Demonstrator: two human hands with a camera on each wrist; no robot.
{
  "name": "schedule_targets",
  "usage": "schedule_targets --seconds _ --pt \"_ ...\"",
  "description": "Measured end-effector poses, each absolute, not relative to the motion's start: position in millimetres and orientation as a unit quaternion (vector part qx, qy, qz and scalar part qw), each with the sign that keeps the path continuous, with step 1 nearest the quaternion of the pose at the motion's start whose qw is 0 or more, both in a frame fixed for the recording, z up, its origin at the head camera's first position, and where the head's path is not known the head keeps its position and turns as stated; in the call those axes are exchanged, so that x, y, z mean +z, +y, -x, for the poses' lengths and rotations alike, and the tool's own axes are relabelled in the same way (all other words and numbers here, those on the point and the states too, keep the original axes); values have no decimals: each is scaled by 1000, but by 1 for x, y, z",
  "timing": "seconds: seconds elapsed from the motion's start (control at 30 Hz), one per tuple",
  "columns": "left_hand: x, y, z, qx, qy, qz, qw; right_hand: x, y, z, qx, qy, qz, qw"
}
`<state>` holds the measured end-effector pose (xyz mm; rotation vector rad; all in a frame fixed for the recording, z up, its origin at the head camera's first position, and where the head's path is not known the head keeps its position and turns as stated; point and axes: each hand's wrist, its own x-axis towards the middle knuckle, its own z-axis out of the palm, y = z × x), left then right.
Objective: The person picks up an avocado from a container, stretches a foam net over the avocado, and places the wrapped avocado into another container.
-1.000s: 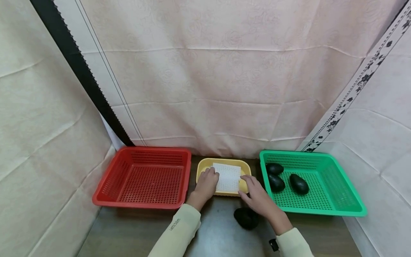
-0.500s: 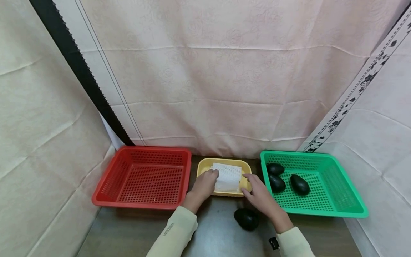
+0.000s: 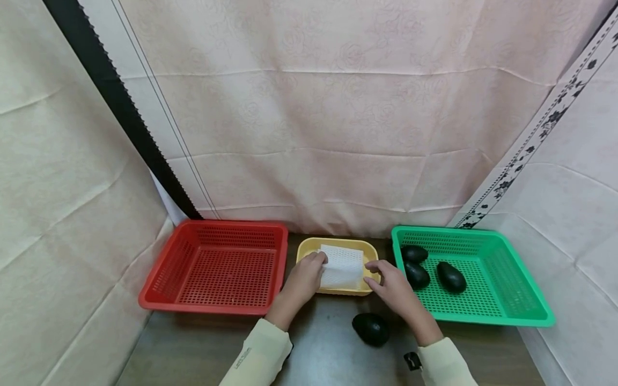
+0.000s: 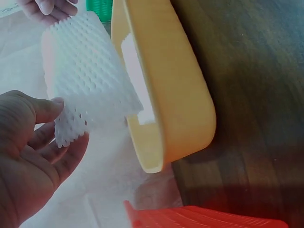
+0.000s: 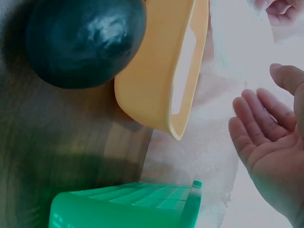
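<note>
My left hand [image 3: 305,276] pinches one edge of a white foam net sleeve [image 3: 341,268], thumb on top and fingers beneath in the left wrist view. The flat sleeve [image 4: 85,66] is held above a yellow tray [image 3: 305,246]. More white material [image 4: 135,78] lies inside the tray. My right hand [image 3: 393,287] is at the tray's right side, its fingers [image 5: 259,114] loosely bent and holding nothing, near the sleeve's other end. A dark avocado [image 3: 370,329] lies on the table in front of the tray, below my right hand.
A red perforated basket [image 3: 227,310] stands to the left. To the right, a green basket [image 3: 523,289] holds three dark avocados [image 3: 451,277], two of them by its left wall. A pale curtain [image 3: 338,134] hangs behind the table [image 3: 328,343].
My left hand has drawn slightly left and toward me with the sleeve's edge. My right hand has shifted slightly right, off the sleeve's right side. The avocados stay put.
</note>
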<state>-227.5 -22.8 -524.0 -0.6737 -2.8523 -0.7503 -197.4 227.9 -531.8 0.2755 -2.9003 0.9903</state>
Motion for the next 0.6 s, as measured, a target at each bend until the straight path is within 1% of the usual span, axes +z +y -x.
schedule_targets --seconds 0.33,0.43,0.6 --pt "-514 -22 219 -287 -928 229 67 -523 226 195 378 -916 -107 82" --pt "-512 -21 216 -294 -922 240 78 -521 225 194 396 -907 -106 95" --pt "-512 -19 210 -301 -913 257 99 -519 224 193 431 -892 -111 83"
